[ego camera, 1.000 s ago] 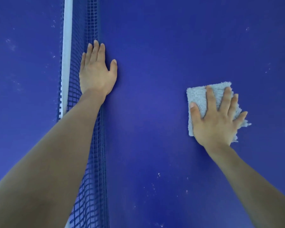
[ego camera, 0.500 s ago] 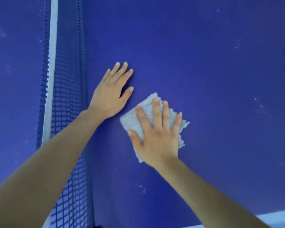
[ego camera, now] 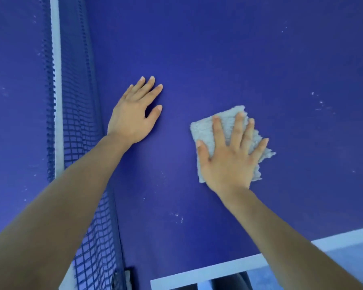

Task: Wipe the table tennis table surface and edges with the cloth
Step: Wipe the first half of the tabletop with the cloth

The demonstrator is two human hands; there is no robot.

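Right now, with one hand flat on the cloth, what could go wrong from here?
1. The right hand only presses flat on the cloth, with no grip, so it could slip out or bunch at its frayed corner.
2. White specks near the edge line lie outside the cloth and could be missed.
3. The left hand rests flat on the table beside the net, so the patch under it may go unwiped.

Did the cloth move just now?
Yes. The cloth, pressed under the right hand, slid rightward, away from the net; half a second ago it lay much nearer the net.
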